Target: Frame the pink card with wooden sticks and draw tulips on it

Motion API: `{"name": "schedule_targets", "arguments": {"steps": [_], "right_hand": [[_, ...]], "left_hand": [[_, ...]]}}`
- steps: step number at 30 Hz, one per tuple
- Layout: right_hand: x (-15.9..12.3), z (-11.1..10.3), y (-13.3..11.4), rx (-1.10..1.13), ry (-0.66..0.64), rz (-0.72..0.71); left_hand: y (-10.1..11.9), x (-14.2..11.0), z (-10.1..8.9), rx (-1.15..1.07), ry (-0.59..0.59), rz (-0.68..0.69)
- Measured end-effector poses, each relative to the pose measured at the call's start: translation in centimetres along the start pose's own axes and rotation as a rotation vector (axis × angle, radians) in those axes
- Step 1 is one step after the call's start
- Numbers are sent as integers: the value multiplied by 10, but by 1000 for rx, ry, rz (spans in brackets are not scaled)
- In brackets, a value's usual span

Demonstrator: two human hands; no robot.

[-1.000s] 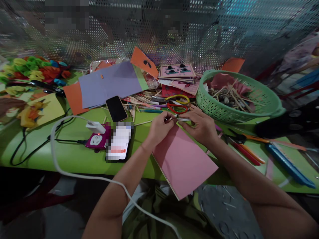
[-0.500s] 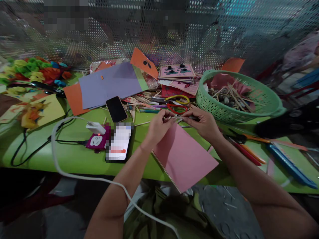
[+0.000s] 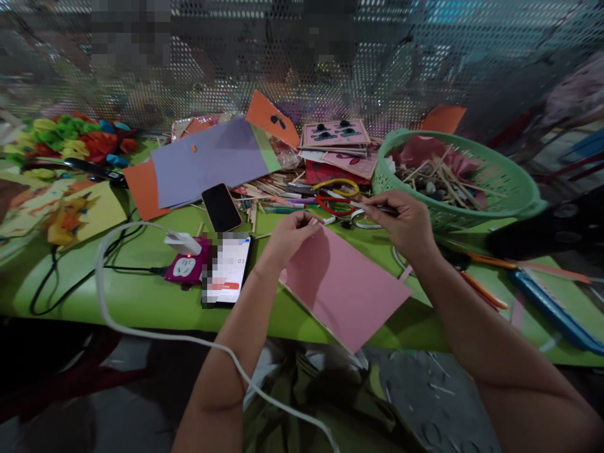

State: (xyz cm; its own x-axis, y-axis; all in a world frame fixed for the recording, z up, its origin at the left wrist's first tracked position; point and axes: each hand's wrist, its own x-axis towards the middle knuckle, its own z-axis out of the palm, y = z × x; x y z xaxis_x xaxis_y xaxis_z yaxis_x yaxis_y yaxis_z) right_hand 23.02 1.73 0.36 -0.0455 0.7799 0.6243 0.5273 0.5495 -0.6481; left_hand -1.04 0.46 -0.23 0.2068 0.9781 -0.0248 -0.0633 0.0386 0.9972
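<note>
Currently, the left hand (image 3: 296,234) is resting over a pink rectangular card (image 3: 349,289), its grip unclear, the right hand (image 3: 401,220), apart, is pinching a slim dark-and-silver tool (image 3: 387,210).

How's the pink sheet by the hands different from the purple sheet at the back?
The pink sheet is between the person's arms; the purple sheet lies farther back, behind a dark phone. The left hand is at the pink sheet's far end, while neither hand is at the purple sheet. The purple sheet has an orange scrap on it; the pink sheet's visible face looks plain. Both have straight edges.
</note>
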Motion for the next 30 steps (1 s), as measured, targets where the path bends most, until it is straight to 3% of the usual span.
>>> {"name": "schedule_targets", "arguments": {"steps": [7,10,13,14,16,18,21,22,26,30], "right_hand": [[15,-38,-16,-174,129,-125],[20,-64,-28,-344,175,-88],[20,-86,-38,-379,420,-96],[18,-92,-42,-387,440,-80],[12,-101,-52,-416,365,8],[3,-106,-65,-370,192,179],[-5,-100,-87,-92,209,312],[-6,-96,-92,-16,207,341],[-3,-68,-99,200,-97,488],[3,-32,-92,257,-243,401]], "left_hand": [[-5,6,-3,-207,174,98],[-4,7,-2,-345,286,100],[-1,5,-1,-463,314,10],[0,4,0,-487,309,-16],[1,2,0,-509,301,-47],[1,2,1,-520,283,-68],[1,2,2,-556,222,-92],[1,2,2,-570,197,-92],[2,-1,3,-596,97,-83],[2,-3,5,-630,32,-96]]}}
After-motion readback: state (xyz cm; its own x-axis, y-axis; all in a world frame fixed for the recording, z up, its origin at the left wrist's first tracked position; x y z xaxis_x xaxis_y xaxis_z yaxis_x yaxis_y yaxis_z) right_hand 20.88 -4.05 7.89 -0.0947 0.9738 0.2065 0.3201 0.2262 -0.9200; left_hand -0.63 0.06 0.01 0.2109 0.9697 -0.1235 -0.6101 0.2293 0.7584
